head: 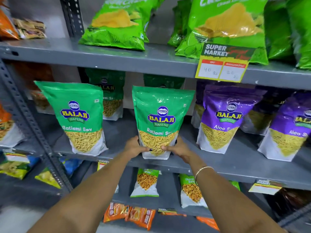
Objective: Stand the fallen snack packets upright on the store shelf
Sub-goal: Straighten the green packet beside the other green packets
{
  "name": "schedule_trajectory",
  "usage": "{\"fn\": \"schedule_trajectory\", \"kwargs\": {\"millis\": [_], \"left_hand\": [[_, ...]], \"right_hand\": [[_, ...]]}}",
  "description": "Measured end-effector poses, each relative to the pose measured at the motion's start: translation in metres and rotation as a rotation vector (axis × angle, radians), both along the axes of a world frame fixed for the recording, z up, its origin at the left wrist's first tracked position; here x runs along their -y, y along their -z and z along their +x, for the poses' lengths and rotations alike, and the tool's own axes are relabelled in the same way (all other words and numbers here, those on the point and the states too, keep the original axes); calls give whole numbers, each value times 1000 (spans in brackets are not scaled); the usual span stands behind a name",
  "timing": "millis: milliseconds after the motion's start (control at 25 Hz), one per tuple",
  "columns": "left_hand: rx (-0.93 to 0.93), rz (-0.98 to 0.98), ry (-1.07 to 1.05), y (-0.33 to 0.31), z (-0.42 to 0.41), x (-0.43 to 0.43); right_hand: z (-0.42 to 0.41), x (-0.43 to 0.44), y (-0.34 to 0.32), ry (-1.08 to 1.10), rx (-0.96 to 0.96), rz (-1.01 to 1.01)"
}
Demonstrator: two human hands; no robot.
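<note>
A green Ratlami Sev packet (159, 118) stands upright near the front edge of the grey middle shelf (218, 165). My left hand (134, 147) grips its lower left corner and my right hand (178, 148) grips its lower right corner, thumbs on the front. A second green Ratlami Sev packet (75, 118) stands upright to the left. Two purple Aloo Sev packets (222, 118) (289, 132) stand upright to the right. More green packets (109, 96) stand behind, partly hidden.
The upper shelf holds large green chip bags (117, 22) and a yellow price tag (222, 64) on its front edge. Lower shelves carry small green packets (146, 182) and orange packets (139, 216). A perforated steel upright (30, 115) stands at left.
</note>
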State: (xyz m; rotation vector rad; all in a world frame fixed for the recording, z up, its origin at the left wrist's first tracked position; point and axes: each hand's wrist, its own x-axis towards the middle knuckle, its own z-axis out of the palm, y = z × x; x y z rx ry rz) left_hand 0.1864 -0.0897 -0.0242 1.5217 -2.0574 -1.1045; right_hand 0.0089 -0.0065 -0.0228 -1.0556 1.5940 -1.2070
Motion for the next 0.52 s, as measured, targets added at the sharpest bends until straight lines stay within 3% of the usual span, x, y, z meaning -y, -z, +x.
{"fn": "schedule_trajectory", "kwargs": {"millis": [200, 520], "left_hand": [[49, -5, 43, -6, 6, -15], [-29, 29, 86, -6, 8, -14]], "right_hand": [[6, -17, -1, 52, -27, 58], [7, -17, 13, 83, -72, 21]]}}
